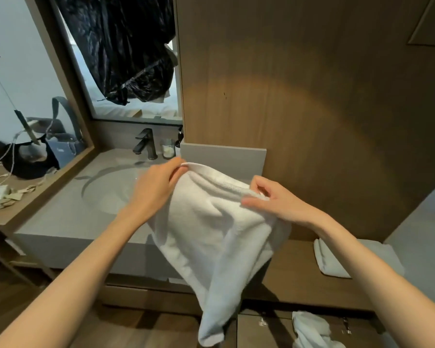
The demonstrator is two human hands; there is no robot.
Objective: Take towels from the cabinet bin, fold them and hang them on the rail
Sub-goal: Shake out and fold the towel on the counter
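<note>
Head view, left hand [158, 183]: I see thumb and fingers pinching the top edge of the towel [211, 237].
Head view, right hand [280, 200]: pinches the same edge, fingers curled.
Head view, towel: spans both hands, drapes below them.

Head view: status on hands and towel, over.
Left hand and right hand both pinch white towel top edge. Towel hangs free before sink counter. Nothing in the way; rail not in view.

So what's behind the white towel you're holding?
The sink counter and a wooden ledge run behind the towel; the part where they meet is covered.
</note>
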